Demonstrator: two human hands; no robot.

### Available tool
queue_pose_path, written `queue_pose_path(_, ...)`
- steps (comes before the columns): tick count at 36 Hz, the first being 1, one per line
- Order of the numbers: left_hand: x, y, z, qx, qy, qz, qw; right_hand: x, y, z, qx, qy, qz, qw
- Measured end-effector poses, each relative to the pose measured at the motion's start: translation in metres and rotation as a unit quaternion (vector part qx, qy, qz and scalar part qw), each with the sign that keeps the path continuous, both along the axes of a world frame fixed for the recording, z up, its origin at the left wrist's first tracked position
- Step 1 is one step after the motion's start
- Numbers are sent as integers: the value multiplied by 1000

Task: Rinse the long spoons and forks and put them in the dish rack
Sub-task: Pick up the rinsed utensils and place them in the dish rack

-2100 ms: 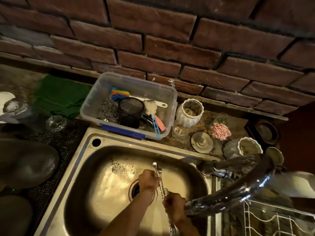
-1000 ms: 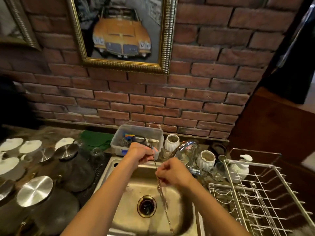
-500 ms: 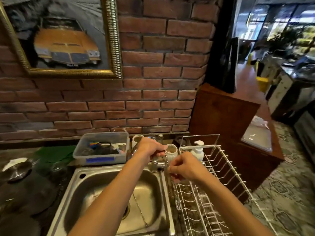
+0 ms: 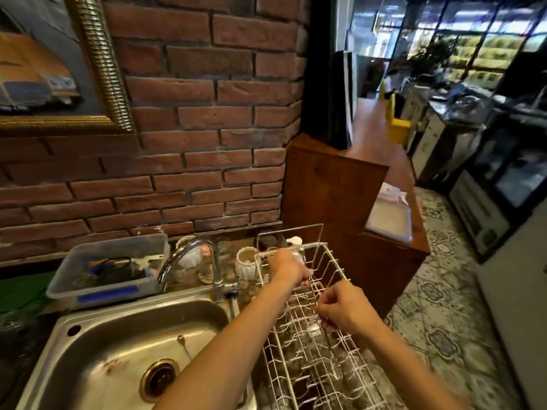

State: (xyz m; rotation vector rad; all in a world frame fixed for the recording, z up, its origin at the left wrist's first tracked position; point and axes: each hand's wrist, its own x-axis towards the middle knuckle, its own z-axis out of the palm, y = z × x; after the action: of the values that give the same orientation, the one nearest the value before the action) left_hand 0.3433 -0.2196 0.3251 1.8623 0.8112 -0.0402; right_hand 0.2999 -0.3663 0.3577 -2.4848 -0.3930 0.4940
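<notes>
**Inspector:** You are reaching both hands over the rack (image 4: 325, 253), which is standing just right of the sink (image 4: 124, 344). Your left hand (image 4: 287, 267) is hovering near the rack's far left corner, fingers curling downward onto something small; what it is pinching, I cannot tell.

**Operator:** And my right?

**Inspector:** Your right hand (image 4: 343, 309) is sitting over the middle of the rack, nearer its right edge, fingers curling in as if pinching. The blur is hiding any handle there, so I cannot tell what they are gripping.

**Operator:** Where is the cutlery?

**Inspector:** A thin metal piece (image 4: 333, 359) is lying among the wires below your right hand; spoon or fork, I cannot tell. A tap (image 4: 183, 255) is arching over the sink's far edge, and a tub (image 4: 112, 273) is sitting by its far left corner.
</notes>
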Motion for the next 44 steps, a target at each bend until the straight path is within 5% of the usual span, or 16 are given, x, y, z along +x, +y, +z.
queue_pose_path(9,19,-29,-19,-48,81,-8,996,21,-16,-35,-89,-24,-9,996)
queue_pose_path(17,26,-37,-43,-65,55,9,996,17,-18,-48,-173,-69,12,982)
queue_pose_path(44,24,-53,-53,45,80,-42,995,10,-13,-67,-259,-111,53,958)
